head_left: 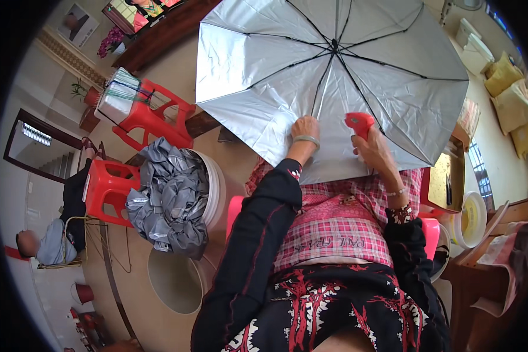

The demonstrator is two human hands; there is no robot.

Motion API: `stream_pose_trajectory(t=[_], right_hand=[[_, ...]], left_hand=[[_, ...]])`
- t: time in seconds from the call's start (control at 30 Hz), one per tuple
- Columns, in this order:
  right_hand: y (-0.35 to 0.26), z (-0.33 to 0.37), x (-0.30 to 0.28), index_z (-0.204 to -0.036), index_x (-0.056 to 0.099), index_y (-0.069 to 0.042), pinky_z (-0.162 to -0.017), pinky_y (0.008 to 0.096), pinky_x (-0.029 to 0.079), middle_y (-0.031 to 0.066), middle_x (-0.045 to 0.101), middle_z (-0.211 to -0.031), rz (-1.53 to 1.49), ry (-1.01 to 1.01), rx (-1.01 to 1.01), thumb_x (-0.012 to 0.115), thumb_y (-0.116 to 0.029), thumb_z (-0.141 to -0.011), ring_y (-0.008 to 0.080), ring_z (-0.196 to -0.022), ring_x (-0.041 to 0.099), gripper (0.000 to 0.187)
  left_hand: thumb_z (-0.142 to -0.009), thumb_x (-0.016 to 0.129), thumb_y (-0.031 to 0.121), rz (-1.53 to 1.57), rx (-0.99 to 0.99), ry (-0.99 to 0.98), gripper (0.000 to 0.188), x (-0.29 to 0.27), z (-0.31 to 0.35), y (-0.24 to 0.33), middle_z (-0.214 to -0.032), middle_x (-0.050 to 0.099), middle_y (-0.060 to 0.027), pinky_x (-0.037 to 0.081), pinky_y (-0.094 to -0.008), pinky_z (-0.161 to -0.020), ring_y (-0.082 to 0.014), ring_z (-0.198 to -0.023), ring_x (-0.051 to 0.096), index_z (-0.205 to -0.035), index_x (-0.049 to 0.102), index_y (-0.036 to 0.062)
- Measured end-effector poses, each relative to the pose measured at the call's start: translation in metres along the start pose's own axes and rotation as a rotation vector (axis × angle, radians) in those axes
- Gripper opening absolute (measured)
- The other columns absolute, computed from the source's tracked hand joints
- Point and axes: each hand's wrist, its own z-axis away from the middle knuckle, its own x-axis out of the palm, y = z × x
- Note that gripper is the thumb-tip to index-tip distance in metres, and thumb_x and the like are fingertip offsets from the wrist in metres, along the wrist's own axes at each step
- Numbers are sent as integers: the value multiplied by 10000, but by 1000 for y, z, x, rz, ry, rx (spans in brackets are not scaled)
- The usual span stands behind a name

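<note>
An open umbrella (pixel 258 64) with a silver underside and black ribs spreads in front of me, its near edge over my lap. My left hand (pixel 305 130) is closed at the near part of the umbrella, by the lower end of a rib, its fingers curled on the silver cloth. My right hand (pixel 374 151) is closed around a red plastic piece (pixel 359 122) with a small grey spot. It is held over the silver cloth beside another rib. I cannot make out the exact kind of this red piece.
Left of me, crumpled grey-silver cloth (pixel 173 196) fills a white bucket (pixel 216 188). Another bucket (pixel 176 281) stands nearer. Red stools (pixel 170 120) are beyond. A person (pixel 58 234) sits far left. At right are a shallow tray (pixel 446 179) and a yellow-and-white tub (pixel 471 220).
</note>
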Motion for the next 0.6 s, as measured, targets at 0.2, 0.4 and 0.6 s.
stream_pose_trajectory(t=[0.2, 0.4, 0.6], right_hand=[[-32, 3, 16, -984, 476, -14, -504, 290, 473, 90, 573, -727, -746, -204, 381, 512, -180, -799, 175, -622, 589, 251], [2, -12, 48, -869, 475, -9, -444, 294, 461, 79, 535, -646, -874, -105, 450, 524, -142, -777, 190, -535, 569, 170], [5, -18, 70, -790, 522, 13, -453, 288, 458, 83, 549, -623, -851, -48, 459, 515, -116, -780, 178, -524, 567, 130]], left_hand=[[-775, 449, 113, 214, -51, 78, 208, 21, 15, 9, -783, 610, -227, 499, -432, -645, -372, -734, 607, -724, 608, -12], [-762, 436, 126, 427, -112, 12, 215, 33, 17, 2, -829, 595, -235, 467, -431, -734, -377, -822, 579, -765, 607, -4], [-739, 448, 141, 592, -149, -95, 215, 33, 24, -3, -845, 586, -240, 453, -437, -739, -389, -827, 565, -803, 615, 20]])
